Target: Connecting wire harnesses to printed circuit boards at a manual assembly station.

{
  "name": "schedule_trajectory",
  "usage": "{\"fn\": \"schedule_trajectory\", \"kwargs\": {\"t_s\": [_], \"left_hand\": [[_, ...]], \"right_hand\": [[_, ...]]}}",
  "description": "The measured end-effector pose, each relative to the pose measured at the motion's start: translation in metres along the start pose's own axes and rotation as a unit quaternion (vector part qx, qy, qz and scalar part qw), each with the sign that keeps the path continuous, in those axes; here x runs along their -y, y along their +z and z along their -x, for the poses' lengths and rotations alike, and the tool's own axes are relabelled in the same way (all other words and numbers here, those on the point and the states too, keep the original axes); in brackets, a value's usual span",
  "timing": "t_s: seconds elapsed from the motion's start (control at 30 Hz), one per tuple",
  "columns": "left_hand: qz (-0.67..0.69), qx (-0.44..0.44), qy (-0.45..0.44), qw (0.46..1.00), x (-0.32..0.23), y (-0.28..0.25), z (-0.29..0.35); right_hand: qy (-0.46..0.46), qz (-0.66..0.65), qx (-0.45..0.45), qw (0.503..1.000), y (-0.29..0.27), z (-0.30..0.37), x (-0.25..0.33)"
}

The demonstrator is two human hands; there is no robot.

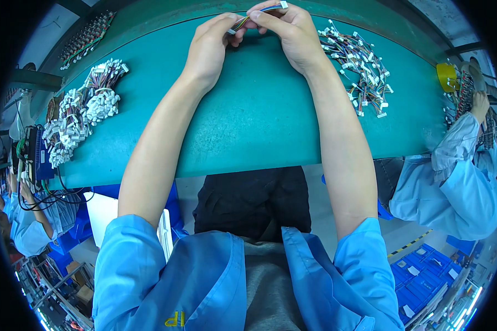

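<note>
Both my arms reach to the far side of a green table mat [248,116]. Between my hands is a short wire harness [242,23] of several coloured wires with white connectors at its ends. My left hand [212,41] pinches the lower left end by its connector. The fingers of my right hand [287,30] close on the wires nearer the upper right end, where a white plug [284,4] sticks out past them. A loose pile of similar wire harnesses [361,69] lies just right of my right hand.
Bundled harnesses [88,110] with white connectors are heaped on the table's left. Another row of connectors [88,38] sits at the far left. A co-worker in a blue smock [453,176] works at the right beside a yellow roll [447,77]. Blue crates [422,276] stand on the floor.
</note>
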State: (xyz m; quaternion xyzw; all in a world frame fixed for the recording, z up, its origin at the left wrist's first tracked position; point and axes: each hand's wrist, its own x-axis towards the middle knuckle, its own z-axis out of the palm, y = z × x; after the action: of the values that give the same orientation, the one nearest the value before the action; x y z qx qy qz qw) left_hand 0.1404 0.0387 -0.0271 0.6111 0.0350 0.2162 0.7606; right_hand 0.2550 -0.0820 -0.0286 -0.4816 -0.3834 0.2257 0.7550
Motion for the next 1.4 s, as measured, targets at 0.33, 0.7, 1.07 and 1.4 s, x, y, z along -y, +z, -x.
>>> {"fn": "schedule_trajectory", "kwargs": {"t_s": [0.33, 0.7, 1.07, 1.4], "left_hand": [[-0.043, 0.0, 0.037, 0.998, 0.007, -0.001, -0.002], [-0.067, 0.017, 0.067, 0.995, 0.008, -0.002, 0.0], [-0.079, 0.017, 0.085, 0.993, -0.014, 0.004, 0.009], [-0.358, -0.109, 0.139, 0.917, -0.006, 0.013, 0.008]], "right_hand": [[0.003, 0.006, -0.025, 1.0, -0.001, -0.001, -0.001], [0.008, -0.016, -0.013, 1.0, 0.0, 0.0, 0.0], [-0.008, 0.024, -0.04, 0.999, -0.001, -0.002, -0.003], [-0.007, 0.058, -0.056, 0.997, -0.002, -0.005, -0.008]]}}
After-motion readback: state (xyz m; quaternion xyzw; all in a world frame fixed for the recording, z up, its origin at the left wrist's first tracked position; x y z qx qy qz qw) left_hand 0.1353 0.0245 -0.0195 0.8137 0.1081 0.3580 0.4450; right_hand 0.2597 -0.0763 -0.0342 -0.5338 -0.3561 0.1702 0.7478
